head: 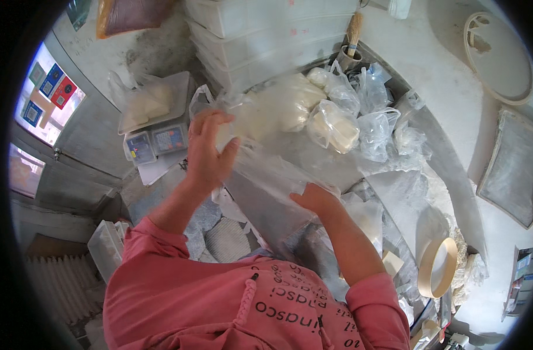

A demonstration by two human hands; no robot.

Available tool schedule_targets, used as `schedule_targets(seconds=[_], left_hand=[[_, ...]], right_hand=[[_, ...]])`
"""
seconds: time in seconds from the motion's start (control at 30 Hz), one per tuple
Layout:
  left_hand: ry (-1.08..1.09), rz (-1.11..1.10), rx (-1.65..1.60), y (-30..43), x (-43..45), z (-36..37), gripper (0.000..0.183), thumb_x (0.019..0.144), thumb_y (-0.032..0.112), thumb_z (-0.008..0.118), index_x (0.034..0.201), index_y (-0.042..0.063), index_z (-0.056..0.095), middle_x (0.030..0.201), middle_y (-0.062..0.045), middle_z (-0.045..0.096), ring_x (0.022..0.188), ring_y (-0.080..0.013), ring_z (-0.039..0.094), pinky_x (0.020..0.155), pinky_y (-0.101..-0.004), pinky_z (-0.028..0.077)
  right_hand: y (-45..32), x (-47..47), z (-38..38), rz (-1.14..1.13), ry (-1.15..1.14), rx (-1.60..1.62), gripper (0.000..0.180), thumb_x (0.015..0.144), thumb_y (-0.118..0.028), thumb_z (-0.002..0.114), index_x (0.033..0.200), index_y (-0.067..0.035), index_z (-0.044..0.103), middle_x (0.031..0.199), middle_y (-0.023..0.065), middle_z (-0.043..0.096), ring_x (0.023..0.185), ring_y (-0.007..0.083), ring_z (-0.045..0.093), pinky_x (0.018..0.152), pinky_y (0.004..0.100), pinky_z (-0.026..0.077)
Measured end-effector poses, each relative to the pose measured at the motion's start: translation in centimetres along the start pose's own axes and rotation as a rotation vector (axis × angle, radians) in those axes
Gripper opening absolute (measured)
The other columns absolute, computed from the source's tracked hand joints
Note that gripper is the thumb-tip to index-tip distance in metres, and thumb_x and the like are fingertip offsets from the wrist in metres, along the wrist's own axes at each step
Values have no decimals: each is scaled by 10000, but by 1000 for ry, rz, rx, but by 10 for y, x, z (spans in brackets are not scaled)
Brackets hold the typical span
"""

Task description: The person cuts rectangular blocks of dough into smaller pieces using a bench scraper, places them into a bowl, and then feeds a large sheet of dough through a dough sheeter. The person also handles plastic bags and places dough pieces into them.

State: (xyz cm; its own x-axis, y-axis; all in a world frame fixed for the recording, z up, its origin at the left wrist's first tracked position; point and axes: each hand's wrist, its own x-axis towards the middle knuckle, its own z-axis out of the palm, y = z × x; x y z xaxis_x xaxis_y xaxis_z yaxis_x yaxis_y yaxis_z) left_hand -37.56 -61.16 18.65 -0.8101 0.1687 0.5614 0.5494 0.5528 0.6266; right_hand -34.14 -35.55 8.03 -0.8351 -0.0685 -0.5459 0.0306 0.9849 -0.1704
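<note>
My right hand (321, 199) is closed on one end of a clear plastic bag (275, 168), which stretches limp and wrinkled across the worktop (264, 194). At the bag's other end is my left hand (211, 151), thumb and fingers apart. Whether the left fingers pinch any plastic cannot be made out. Just beyond them sits a filled clear bag (255, 111) with pale contents, partly hidden by the hand. A large bag of pale material (292, 98) lies to its right, and a smaller tied bag with a cream-coloured block (335, 129) rests beside that.
Stacked white plastic crates (249, 48) stand at the back. A tray (179, 103) with bagged pale pieces sits at left, above two small clear boxes (155, 142). Several tied bags (376, 133), a whisk brush (354, 33) and a round wooden sieve (437, 267) are at right.
</note>
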Motion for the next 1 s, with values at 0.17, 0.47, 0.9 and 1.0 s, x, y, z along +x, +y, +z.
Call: schedule_targets(seconds=[0.17,0.47,0.9,1.0], left_hand=[[-1159,162,-4,31,-18,89,262,837,107,523,1079,54,608,1046,-135,625,971,-330,594,876,-406,473],[-1337,-116,697,-154,-6,183,335,842,308,610,1051,48,638,1033,-163,659,951,-305,638,834,-409,499],[-1371,-411,-785,139,-50,165,169,915,134,543,972,13,647,572,71,445,457,-19,370,432,-181,297],[-1793,-213,-512,223,-157,188,211,886,108,603,1086,67,655,695,13,610,585,-45,546,517,-222,430]], right_hand=[[11,30,42,-110,-69,138,528,783,-477,591,1070,-42,678,1116,182,651,1036,293,627,919,418,459],[22,-55,60,-541,805,185,574,815,-220,605,1336,-47,435,1316,208,470,1163,350,504,973,435,413],[83,-350,251,426,870,744,151,850,-202,605,954,-107,658,700,127,648,622,345,616,682,473,477],[68,-428,330,806,714,765,172,884,-255,562,858,-119,665,657,123,642,616,332,627,698,471,473]])
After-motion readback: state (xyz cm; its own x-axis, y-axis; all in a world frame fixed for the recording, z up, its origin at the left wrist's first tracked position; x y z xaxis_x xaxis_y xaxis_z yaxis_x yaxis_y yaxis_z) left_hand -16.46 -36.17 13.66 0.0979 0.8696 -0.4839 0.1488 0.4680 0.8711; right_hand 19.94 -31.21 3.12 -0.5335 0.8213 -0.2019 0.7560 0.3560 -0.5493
